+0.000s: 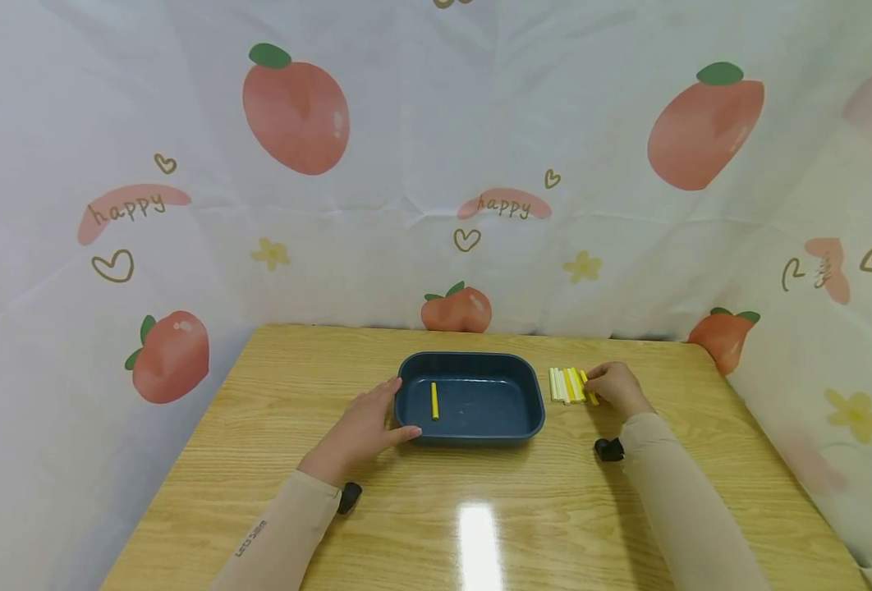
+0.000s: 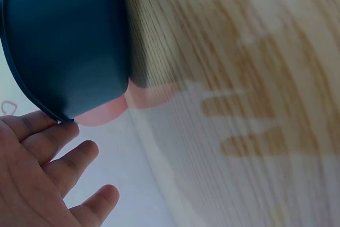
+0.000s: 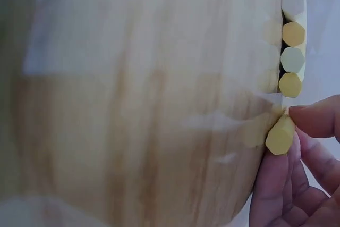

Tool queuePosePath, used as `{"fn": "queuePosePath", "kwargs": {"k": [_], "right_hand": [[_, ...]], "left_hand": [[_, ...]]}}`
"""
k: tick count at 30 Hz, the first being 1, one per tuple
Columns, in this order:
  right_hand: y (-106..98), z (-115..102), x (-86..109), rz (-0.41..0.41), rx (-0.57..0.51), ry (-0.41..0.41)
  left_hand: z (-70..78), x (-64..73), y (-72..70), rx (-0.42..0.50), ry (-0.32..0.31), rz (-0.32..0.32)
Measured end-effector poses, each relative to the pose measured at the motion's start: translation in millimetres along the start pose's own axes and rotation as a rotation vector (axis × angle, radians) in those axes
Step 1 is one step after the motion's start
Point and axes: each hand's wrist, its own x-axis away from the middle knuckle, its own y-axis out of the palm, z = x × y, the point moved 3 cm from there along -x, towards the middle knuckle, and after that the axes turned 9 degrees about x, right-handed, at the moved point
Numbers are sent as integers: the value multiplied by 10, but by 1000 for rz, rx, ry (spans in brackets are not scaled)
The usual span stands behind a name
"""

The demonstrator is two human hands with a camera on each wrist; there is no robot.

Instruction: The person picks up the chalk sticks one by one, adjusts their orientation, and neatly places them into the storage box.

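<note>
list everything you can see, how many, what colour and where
table: one, light wood, lower head view
tray: one, dark blue, on the table
loose stick: one, yellow, inside the tray, left half
row of sticks: at least six, pale and yellow, right of the tray
pinched stick: one, yellow, row's right end
printed cloth: count unclear, white with peaches, behind the table
black pieces: two, black, by the wrists
sleeves: two, beige, forearms
left grip: one, bare, touching the tray's left end
right grip: one, bare, at the pinched stick
</note>
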Motion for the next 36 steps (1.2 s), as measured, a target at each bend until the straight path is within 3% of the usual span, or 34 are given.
{"fn": "queuePosePath", "kwargs": {"k": [9,14,25,36], "right_hand": [[-65,-121,69,-117,-257,29],[-87,-265,136,-170,-315,1],[4,-728,284,-255,-480,-171],[269,-1117,392,-358,-572,-203]], "left_hand": [[4,-6,-15,15,22,-5],[-3,-10,-8,25,37,-3],[-12,-6,-15,27,19,-21],[-19,-16,-1,24,27,-7]]}}
